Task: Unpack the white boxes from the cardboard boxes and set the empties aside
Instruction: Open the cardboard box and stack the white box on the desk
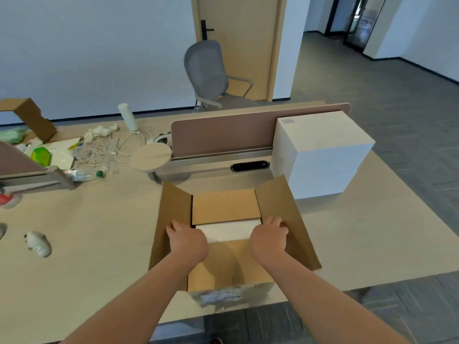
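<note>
Both hands reach down into the open cardboard box (231,234) at the lower middle of the frame. Left hand (187,238) curls its fingers over the left edge of the white box (228,230) inside, against the left flap; right hand (269,235) does the same at the right edge, fingers bent down beside the right flap. Each grip looks closed around a side of the white box, though the fingertips are hidden below the rim, so how firmly they hold cannot be told.

Only a strip of the white box shows between the hands; a brown inner flap covers its far part and the near flap lies folded toward the person. The cardboard box sits on the counter (99,232) at its near edge, side flaps spread outward.

Just beyond it, at the right, stands a stack of white boxes (320,155), close to the right flap. A divider panel (223,132) runs across the counter behind, with a round pad (150,156) at its left end. Further left lie tangled cables (99,150), a plastic bottle (84,175) on its side, a white cylinder (128,117), and another open cardboard box (29,117) in the upper left. A crumpled white wad (38,244) lies at the left. A grey chair (211,75) stands behind the counter.
</note>
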Demonstrator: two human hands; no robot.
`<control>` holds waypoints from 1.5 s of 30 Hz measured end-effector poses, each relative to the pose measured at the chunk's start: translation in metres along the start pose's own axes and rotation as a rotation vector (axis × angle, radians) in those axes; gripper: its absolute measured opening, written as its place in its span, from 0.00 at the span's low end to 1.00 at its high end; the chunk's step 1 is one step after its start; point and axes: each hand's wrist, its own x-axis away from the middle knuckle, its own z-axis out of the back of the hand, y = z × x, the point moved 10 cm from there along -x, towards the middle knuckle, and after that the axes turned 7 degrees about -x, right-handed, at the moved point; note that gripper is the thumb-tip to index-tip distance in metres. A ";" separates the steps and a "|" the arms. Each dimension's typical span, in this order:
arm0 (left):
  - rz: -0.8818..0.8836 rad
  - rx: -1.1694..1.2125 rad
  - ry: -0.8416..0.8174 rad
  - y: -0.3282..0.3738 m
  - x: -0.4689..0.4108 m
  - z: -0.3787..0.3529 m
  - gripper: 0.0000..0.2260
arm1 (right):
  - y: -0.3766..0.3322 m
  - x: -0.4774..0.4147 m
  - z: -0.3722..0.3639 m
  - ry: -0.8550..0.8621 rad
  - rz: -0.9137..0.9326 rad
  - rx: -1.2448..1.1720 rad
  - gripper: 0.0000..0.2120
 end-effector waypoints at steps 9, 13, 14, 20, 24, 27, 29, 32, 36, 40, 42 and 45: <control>-0.025 0.322 -0.066 0.010 0.014 -0.045 0.19 | 0.005 0.004 -0.040 -0.030 0.017 -0.382 0.24; 0.001 0.599 -0.062 0.011 0.010 -0.050 0.21 | 0.004 -0.003 -0.038 0.020 0.062 -0.510 0.25; 0.010 0.688 -0.054 0.012 0.007 -0.052 0.21 | 0.004 -0.005 -0.037 0.035 0.065 -0.529 0.24; 0.021 0.934 0.025 0.017 -0.004 -0.053 0.23 | 0.006 -0.011 -0.042 0.077 -0.010 -0.732 0.24; 0.033 1.023 0.027 0.015 -0.002 -0.054 0.25 | 0.004 -0.007 -0.044 0.085 -0.029 -0.777 0.25; 0.038 1.027 0.017 0.009 0.003 -0.059 0.25 | -0.003 0.001 -0.047 0.060 0.012 -0.773 0.27; 0.051 1.029 0.006 0.003 0.009 -0.062 0.25 | -0.008 0.007 -0.051 0.042 0.047 -0.769 0.28; 0.066 1.023 -0.017 -0.005 0.017 -0.063 0.24 | -0.014 0.012 -0.054 0.000 0.069 -0.788 0.32; 0.068 0.926 -0.039 -0.015 0.026 -0.054 0.23 | -0.014 0.012 -0.052 -0.007 0.067 -0.745 0.30; 0.057 0.792 -0.075 -0.024 0.029 -0.049 0.18 | -0.010 0.019 -0.037 0.063 0.031 -0.644 0.22; 0.025 0.743 -0.061 -0.028 0.026 -0.045 0.16 | -0.013 0.021 -0.025 0.091 0.024 -0.627 0.19; -0.027 0.742 -0.017 -0.036 0.014 -0.035 0.16 | -0.031 0.021 -0.009 0.118 0.089 -0.636 0.20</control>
